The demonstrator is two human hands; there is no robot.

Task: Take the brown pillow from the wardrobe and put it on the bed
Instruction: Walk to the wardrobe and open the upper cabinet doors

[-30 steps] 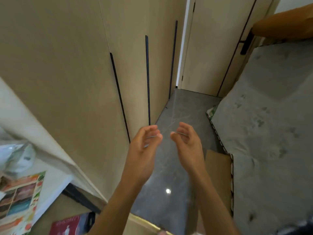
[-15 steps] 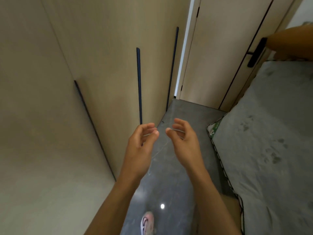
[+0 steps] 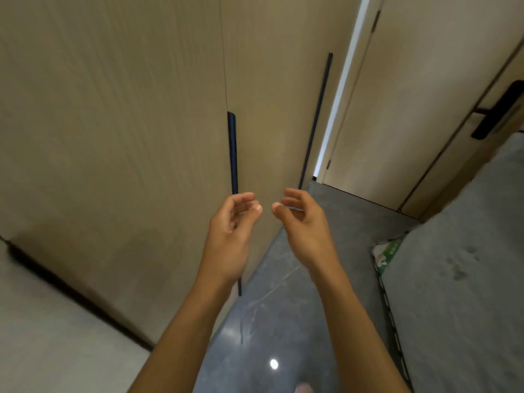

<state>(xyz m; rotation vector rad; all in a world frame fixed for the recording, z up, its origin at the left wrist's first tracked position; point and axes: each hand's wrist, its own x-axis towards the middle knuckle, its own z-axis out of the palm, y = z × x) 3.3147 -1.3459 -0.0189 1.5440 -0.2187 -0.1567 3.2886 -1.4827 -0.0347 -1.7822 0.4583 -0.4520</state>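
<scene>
You have stepped closer to the wardrobe (image 3: 141, 137); its dark handle strip (image 3: 233, 154) now sits just beyond your left hand (image 3: 231, 236); both it and your right hand (image 3: 304, 228) stay half-curled and empty; doors closed, the brown pillow is unseen; the bed (image 3: 467, 279) waits at right.

Legible text, labels, brands, numbers, signs: none. Only candidate: green-and-white printed item (image 3: 387, 252) wedged at the bed (image 3: 459, 279) edge beside the floor; its markings are too small and blurred to read. Wardrobe (image 3: 141, 137) fronts, room door (image 3: 411, 109) and black door handle (image 3: 499, 114): plain, unmarked surfaces
</scene>
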